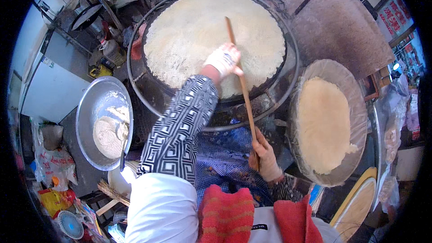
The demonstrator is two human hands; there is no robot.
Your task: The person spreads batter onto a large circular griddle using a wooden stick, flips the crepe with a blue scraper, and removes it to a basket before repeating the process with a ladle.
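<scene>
A large round griddle (284, 63) is covered with a broad layer of pale batter (189, 31), ragged at its edge. Slanting across its right half is a long, thin wooden stick (247, 101), whose far end lies over the batter. My left hand (224, 60), in a white glove, grips the stick around its middle, above the griddle. Lower down, past the griddle's near rim, my right hand (265, 156) has its fingers wrapped round the stick's near end. Whether the stick touches the batter under my left hand is hidden.
A metal ring (294, 78) surrounds the griddle. On the left stands a metal basin (83, 139) with pale batter and a ladle (122, 141). To the right, a plastic-lined basket (357, 108) holds a yellowish flat mass. A round wooden board (360, 202) leans at lower right.
</scene>
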